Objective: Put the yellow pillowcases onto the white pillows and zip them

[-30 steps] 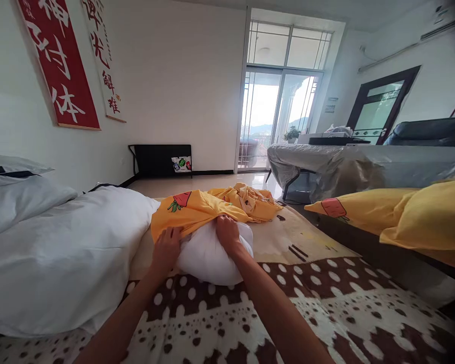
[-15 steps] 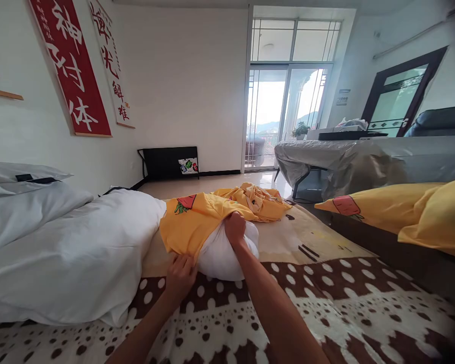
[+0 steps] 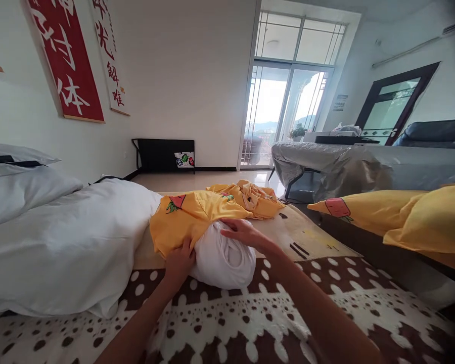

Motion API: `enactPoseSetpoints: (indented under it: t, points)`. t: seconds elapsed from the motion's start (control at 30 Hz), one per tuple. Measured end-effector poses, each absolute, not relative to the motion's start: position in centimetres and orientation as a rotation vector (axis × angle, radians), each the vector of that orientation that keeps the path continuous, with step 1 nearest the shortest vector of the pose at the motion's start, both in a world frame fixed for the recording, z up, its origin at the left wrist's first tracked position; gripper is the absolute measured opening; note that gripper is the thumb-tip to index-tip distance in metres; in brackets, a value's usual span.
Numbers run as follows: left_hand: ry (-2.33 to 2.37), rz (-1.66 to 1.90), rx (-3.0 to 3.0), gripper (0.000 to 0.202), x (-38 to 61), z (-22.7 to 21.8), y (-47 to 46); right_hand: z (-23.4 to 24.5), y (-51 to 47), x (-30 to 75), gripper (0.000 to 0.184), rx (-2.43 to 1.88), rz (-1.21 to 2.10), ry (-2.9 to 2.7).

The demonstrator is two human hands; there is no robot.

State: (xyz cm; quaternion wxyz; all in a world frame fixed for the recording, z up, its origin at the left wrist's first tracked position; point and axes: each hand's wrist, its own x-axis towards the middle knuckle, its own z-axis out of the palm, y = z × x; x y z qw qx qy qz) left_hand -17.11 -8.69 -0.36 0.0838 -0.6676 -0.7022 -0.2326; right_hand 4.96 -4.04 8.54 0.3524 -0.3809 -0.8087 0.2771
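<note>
A yellow pillowcase (image 3: 185, 217) with a red-and-green fruit print covers the far part of a white pillow (image 3: 223, 260). The pillow's rounded, creased end sticks out toward me. At the left of the case's opening, my left hand (image 3: 180, 260) is closed on the yellow edge, its fingertips partly hidden. My right hand (image 3: 244, 232) lies over the top right of the exposed pillow, fingers stretched out and nothing gripped. Behind the covered part, more yellow cloth (image 3: 254, 199) lies bunched up.
Large white pillows (image 3: 72, 247) are piled on the left. A patterned blanket (image 3: 307, 303) spreads underneath. More yellow fabric (image 3: 420, 217) with a similar print lies at the right. A plastic-covered table (image 3: 326, 156) stands beyond, near a sliding glass door (image 3: 267, 116).
My right hand has let go of the case's edge and opened over the pillow's upper right. More of the pillow's creased end shows. My left hand stays at the left edge; the view has tilted.
</note>
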Motion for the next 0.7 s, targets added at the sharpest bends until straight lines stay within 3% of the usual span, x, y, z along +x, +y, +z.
enactPoseSetpoints:
  t: [0.2, 0.27, 0.33, 0.4, 0.57, 0.7]
  points:
    - [-2.219, -0.695, -2.036, 0.018, -17.9, 1.0, -9.4, 3.3, -10.5, 13.6, 0.071, -1.015, 0.786, -2.141]
    - [-2.184, -0.776, -2.052, 0.017, -17.3, 1.9, -9.4, 0.4, -11.7, 13.5, 0.101, -1.070, 0.579, -2.242]
    - [-2.114, -0.885, -2.062, 0.021, -16.6, 3.0, -9.1, -1.5, -11.7, 11.4, 0.116, -1.089, 0.233, -2.228]
    - [-2.060, -1.007, -2.032, 0.022, -16.2, 4.1, -8.5, -2.1, -10.6, 8.0, 0.109, -1.033, -0.066, -2.081]
    - [-2.063, -1.185, -1.861, 0.020, -17.7, 6.8, -6.9, 0.0, -7.4, -0.4, 0.060, -0.795, -0.375, -1.882]
    - [-2.000, -1.156, -1.864, 0.028, -19.6, 8.6, -6.8, 1.6, -6.8, -4.4, 0.061, -0.820, -0.350, -1.900]
